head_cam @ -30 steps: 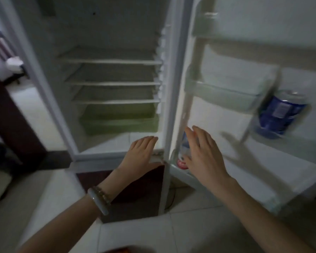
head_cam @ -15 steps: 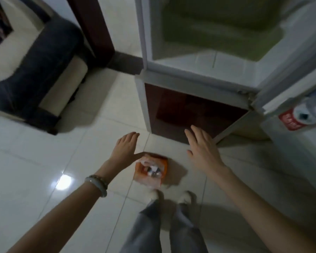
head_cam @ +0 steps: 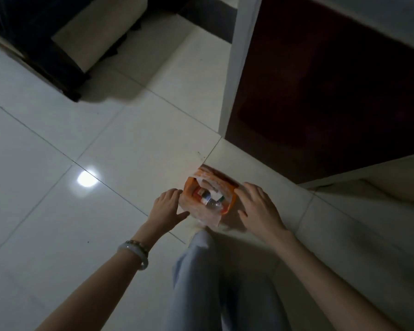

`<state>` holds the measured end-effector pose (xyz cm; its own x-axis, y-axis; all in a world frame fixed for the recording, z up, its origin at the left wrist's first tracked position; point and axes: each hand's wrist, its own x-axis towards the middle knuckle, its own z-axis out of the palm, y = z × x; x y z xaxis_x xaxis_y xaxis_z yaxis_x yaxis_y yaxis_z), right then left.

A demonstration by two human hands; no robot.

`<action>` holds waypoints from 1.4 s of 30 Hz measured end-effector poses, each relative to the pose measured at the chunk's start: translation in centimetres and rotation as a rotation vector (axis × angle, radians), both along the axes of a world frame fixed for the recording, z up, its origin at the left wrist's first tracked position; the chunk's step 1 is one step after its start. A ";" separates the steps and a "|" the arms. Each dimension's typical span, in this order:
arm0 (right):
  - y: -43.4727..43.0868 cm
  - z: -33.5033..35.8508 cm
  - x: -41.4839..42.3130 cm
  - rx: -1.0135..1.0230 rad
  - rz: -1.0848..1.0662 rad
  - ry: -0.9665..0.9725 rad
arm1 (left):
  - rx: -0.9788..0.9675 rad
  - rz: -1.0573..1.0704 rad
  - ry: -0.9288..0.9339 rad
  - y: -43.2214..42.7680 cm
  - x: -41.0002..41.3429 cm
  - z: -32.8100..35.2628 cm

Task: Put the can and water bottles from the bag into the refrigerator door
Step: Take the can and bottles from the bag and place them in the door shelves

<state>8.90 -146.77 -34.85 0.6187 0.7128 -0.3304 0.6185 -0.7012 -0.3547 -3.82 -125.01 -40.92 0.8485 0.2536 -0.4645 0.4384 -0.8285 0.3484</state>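
An orange and white plastic bag [head_cam: 202, 213] stands open on the tiled floor in front of the refrigerator. Inside it I see the tops of water bottles [head_cam: 209, 199] with red labels; how many is unclear. My left hand [head_cam: 166, 207] hovers at the bag's left side, fingers spread, holding nothing. My right hand [head_cam: 258, 207] hovers at the bag's right side, also spread and empty. Whether either hand touches the bag is hard to tell. The refrigerator door and the can are out of view.
The refrigerator's dark red lower front [head_cam: 320, 91] and white side edge [head_cam: 239, 68] rise at upper right. A dark sofa with a light cushion [head_cam: 96, 37] stands at upper left. My grey trouser legs [head_cam: 213, 283] are directly below the bag. A light glare [head_cam: 87, 179] shines on the floor tiles.
The view has tilted down from the open refrigerator to the floor. Both hands left the door shelf and dropped to either side of the bag, closer to it than half a second ago.
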 end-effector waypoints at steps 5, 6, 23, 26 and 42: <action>1.9 -13.2 -0.1 0.046 0.119 -0.057 | 0.026 -0.006 -0.055 2.1 -0.6 -12.0; 2.3 -15.7 0.0 0.046 0.150 -0.063 | 0.032 -0.003 -0.057 2.7 -0.7 -14.1; 5.0 -32.8 5.8 -0.033 0.411 -0.275 | 0.146 -0.554 -0.516 1.0 0.3 -33.3; 4.6 -33.4 6.0 -0.011 0.358 -0.349 | 0.158 -0.612 -0.478 -0.2 1.2 -34.9; 3.5 -36.1 5.3 -0.064 0.251 -0.388 | 0.342 -0.744 -0.151 -3.8 6.3 -43.0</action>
<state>14.20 -143.25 -70.95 0.5161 0.8420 -0.1572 0.8503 -0.5257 -0.0245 2.50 -128.84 -83.87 0.8973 -0.2920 -0.3310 -0.2973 -0.9541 0.0356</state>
